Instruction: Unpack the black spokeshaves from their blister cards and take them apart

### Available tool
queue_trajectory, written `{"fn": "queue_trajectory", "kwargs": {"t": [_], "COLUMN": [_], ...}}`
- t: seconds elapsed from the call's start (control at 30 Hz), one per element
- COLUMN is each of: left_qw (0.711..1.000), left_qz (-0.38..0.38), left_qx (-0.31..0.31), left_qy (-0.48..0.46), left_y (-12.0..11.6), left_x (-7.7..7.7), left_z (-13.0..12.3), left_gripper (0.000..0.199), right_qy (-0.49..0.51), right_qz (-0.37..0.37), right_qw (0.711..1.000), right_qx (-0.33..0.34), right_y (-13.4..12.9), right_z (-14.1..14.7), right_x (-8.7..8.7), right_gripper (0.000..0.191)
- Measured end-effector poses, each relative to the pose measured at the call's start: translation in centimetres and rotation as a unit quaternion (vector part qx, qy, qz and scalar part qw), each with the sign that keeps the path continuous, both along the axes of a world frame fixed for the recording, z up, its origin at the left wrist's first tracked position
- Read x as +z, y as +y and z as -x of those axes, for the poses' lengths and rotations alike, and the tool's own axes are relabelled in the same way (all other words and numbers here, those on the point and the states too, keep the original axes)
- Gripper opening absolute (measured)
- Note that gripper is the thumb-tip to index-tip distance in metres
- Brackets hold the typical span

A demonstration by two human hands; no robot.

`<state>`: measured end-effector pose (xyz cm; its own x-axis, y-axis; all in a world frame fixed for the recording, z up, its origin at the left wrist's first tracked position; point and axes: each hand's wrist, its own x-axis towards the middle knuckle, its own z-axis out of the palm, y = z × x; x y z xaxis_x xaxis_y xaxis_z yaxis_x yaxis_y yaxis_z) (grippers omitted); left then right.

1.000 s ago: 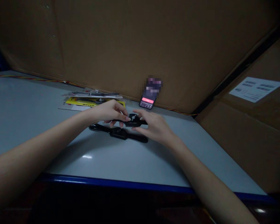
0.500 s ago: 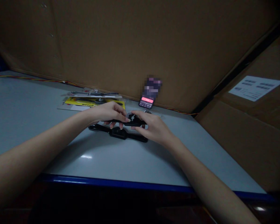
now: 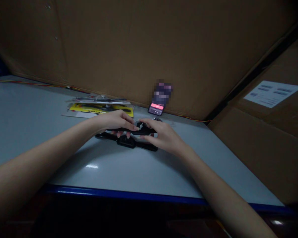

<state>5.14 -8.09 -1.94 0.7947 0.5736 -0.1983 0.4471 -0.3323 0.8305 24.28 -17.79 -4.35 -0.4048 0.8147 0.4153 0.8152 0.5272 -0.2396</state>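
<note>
Both my hands hold one black spokeshave [image 3: 147, 131] above the table, with a small silvery part showing at its middle. My left hand [image 3: 120, 121] is wrapped round its left handle, thumb pressed near the centre. On the other side, my right hand [image 3: 161, 134] grips the right end between thumb and fingers, partly hiding it. A second black spokeshave [image 3: 126, 141] lies on the table just in front of the held one, its left handle partly under my left fingers. Behind my right fingers sits a small shiny item [image 3: 157, 119], too hidden to name.
Flat packages, one a yellow card [image 3: 89, 108], are stacked at the back left. A phone [image 3: 159, 99] with a lit screen leans on the cardboard wall [image 3: 129, 49]. Twisted wires [image 3: 39, 84] run along the table's back. The table [image 3: 139, 172] has a blue front edge.
The held spokeshave and my left hand have shifted only very slightly. Both hands keep the same grip, and the spokeshave on the table stays put.
</note>
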Motion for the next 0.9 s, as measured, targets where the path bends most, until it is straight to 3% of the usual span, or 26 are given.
{"fn": "queue_trajectory", "kwargs": {"t": [0.13, 0.3, 0.43, 0.7, 0.9], "left_qw": [0.999, 0.999, 1.000, 0.999, 0.999], "left_qz": [-0.001, -0.005, -0.005, 0.002, -0.034], "left_qx": [0.030, 0.027, 0.004, -0.027, 0.016], "left_qy": [-0.015, -0.023, -0.016, -0.028, -0.039], "left_y": [0.3, 0.0, -0.5, -0.7, -0.8], "left_x": [-0.3, -0.5, -0.4, -0.2, -0.6], "left_z": [0.0, 0.0, -0.2, -0.4, -0.8], "left_gripper": [0.032, 0.029, 0.025, 0.026, 0.025], "right_qy": [-0.023, -0.107, -0.159, -0.174, -0.165], "right_qz": [-0.058, -0.149, -0.174, -0.166, -0.160], "right_qw": [0.998, 0.983, 0.971, 0.968, 0.959], "right_qx": [-0.007, -0.032, -0.043, -0.075, -0.167], "right_y": [-0.1, 0.4, 0.6, 0.5, 0.4], "right_z": [-0.2, -0.2, 0.0, 0.5, 1.9], "right_x": [0.5, 0.8, 0.6, 0.5, 0.0], "right_gripper": [0.054, 0.027, 0.025, 0.028, 0.027]}}
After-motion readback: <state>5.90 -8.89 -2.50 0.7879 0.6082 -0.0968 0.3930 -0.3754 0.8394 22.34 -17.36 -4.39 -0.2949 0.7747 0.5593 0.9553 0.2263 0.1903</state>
